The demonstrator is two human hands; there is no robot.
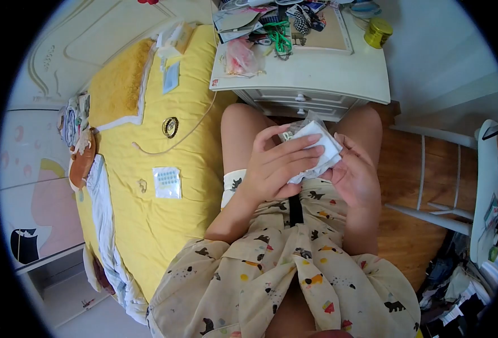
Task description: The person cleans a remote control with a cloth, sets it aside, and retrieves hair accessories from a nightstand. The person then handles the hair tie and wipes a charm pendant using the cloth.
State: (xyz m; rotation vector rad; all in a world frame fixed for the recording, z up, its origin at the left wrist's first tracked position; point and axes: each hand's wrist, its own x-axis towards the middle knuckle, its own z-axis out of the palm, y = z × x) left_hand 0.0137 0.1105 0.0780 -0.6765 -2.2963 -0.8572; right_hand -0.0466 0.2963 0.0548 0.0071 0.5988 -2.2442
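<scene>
A folded white tissue is held above my lap between both hands. My left hand lies over its near face, fingers stretched across it and closed against it. From the other side, my right hand grips its edge between thumb and fingers. Behind the tissue, a clear plastic bag pokes up near my left fingertips. Something small and pale shows through the plastic by my left index finger, too small to name.
To the left is a bed with a yellow sheet, bearing a black-and-gold bracelet, a cord, a small clear packet and a blue mask. Ahead, a white cabinet carries clutter and a yellow tin.
</scene>
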